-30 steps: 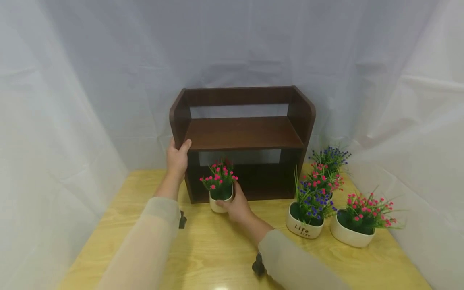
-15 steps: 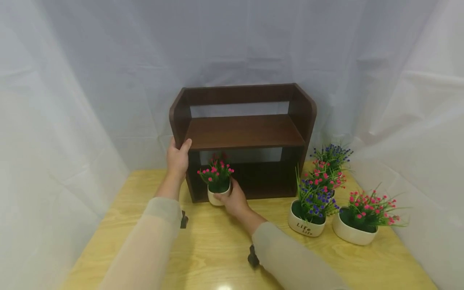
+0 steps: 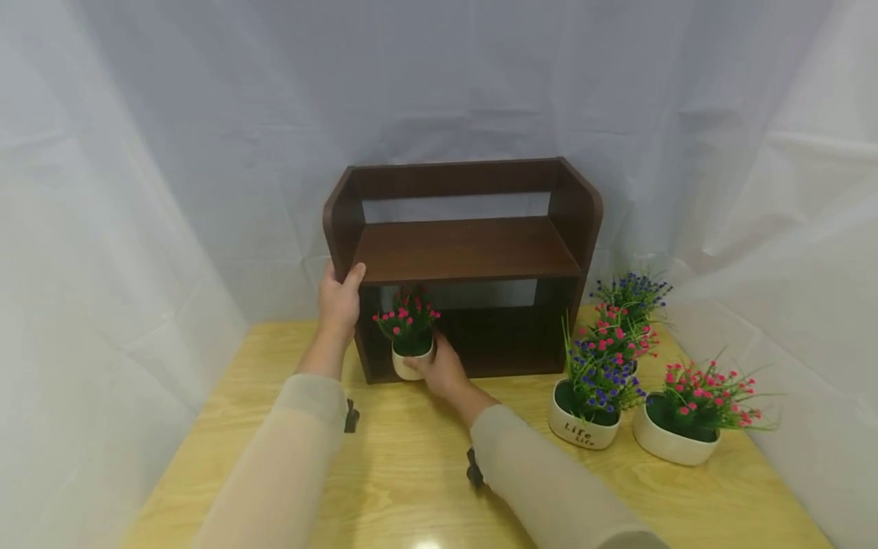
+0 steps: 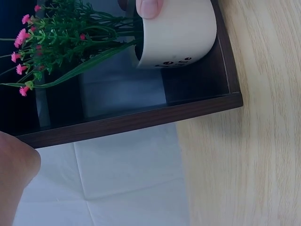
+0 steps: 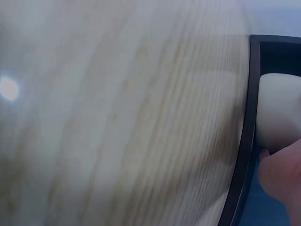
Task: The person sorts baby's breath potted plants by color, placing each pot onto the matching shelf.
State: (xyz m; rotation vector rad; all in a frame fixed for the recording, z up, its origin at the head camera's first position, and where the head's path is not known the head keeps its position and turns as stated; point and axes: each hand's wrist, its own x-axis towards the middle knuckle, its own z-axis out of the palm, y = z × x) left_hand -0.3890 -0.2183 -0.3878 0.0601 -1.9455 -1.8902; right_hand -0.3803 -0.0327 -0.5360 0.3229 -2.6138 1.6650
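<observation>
My right hand [image 3: 442,371] holds a small white pot with pink artificial flowers [image 3: 401,360], thumb on its near side. The pot is at the front of the lower left compartment of a dark brown two-tier shelf [image 3: 466,248]. In the left wrist view, the white pot [image 4: 181,35] stands upright close over the bottom board, dark lettering on its side and a fingertip on its rim. At the shelf's left side panel, my left hand [image 3: 338,305] grips the edge, thumb in front; its other fingers are mostly hidden behind the panel.
On the right of the wooden table [image 3: 405,473] stand several more flowerpots: a white "Life" pot with purple flowers [image 3: 583,427], a white pot with pink flowers [image 3: 675,442], and pink and purple ones [image 3: 631,297] behind. White sheeting [image 3: 439,76] surrounds the table at the back and sides.
My right hand has moved the pink-flowered pot forward and slightly left, from in front of the shelf into the front of its lower compartment. My left hand keeps its grip on the side panel.
</observation>
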